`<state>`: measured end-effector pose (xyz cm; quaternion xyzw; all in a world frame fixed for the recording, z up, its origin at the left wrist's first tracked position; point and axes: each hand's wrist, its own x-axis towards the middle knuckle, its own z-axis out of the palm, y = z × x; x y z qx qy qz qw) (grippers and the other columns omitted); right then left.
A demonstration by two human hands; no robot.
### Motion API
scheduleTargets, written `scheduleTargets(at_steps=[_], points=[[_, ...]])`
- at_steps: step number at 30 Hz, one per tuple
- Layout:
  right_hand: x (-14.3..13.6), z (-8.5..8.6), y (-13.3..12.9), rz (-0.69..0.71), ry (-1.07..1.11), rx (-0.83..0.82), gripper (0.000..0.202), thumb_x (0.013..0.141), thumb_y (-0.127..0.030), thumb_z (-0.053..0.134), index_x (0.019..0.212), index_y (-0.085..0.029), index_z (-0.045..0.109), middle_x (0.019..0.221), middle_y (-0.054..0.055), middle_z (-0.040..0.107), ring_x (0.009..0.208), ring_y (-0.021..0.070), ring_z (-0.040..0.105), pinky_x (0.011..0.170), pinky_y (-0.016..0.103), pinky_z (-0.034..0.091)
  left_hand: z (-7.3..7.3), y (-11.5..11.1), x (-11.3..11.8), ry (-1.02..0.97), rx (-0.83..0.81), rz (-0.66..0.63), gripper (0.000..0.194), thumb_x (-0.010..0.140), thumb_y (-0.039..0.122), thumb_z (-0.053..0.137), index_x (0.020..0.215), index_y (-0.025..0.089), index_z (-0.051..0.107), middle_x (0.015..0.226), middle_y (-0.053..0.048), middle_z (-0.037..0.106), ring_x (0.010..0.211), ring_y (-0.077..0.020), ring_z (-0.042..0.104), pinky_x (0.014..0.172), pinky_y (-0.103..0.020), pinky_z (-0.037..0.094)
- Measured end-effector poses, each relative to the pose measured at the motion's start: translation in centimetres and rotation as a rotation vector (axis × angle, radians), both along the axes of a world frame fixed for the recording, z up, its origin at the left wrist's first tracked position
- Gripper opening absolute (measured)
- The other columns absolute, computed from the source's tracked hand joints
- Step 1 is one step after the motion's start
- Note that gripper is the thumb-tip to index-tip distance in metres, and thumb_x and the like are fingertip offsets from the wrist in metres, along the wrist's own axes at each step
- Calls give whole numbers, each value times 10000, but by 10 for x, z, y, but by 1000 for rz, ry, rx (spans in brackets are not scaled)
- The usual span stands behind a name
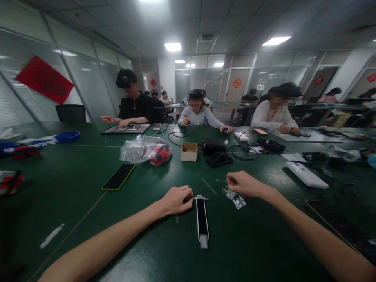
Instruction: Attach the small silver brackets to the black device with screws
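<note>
A long narrow piece (202, 219) with a black middle and a white metal frame lies on the green table, a thin crossbar at its far end. My left hand (178, 200) rests on the table with curled fingers, closed on the left end of that crossbar. To the right, my right hand (245, 183) hovers with its fingertips pinched together; whatever they hold, if anything, is hidden. Just below it lies a small pile of metal brackets (237, 200) with tiny loose parts at its far edge.
Beyond my hands stand a small open box (188, 152), a black box (214, 145) and a clear plastic bag (143, 149) with red items. A phone (119, 177) lies left, a white power bank (306, 175) right. Several people sit across the green table (152, 243).
</note>
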<state>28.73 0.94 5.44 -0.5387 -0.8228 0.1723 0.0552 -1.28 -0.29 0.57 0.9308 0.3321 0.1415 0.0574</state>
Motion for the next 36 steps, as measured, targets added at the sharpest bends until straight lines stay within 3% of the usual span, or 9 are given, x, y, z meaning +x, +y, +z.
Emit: scheduleTargets(at_steps=[4,11,25,36], points=[[-31,-5,-19,43,112,-42,173,781,-192,489,903,-165,609,802,29,627,669,137,566,597,229,419,0,0,0,-1,0,-7,130,851,280,476,881,171,542,804,-5,571,658,-126,547,599,-220,398],[-65,-35,-39,-16,168,120,169,839,-219,462,854,-171,622,825,46,617,726,158,558,658,271,447,0,0,1,9,7,8,135,849,299,484,869,178,543,787,0,566,660,-129,545,600,-224,394],[-78,-49,-50,-138,319,127,155,841,-214,450,873,-195,601,787,37,608,682,166,562,628,287,456,3,-2,1,-2,18,0,106,843,272,494,839,176,538,771,2,577,629,-120,531,565,-218,369],[-77,-51,-51,-80,429,116,133,821,-186,452,852,-169,580,715,12,589,642,146,537,590,263,426,2,-1,1,-1,8,1,110,843,270,479,824,175,531,759,2,568,621,-121,517,555,-218,354]])
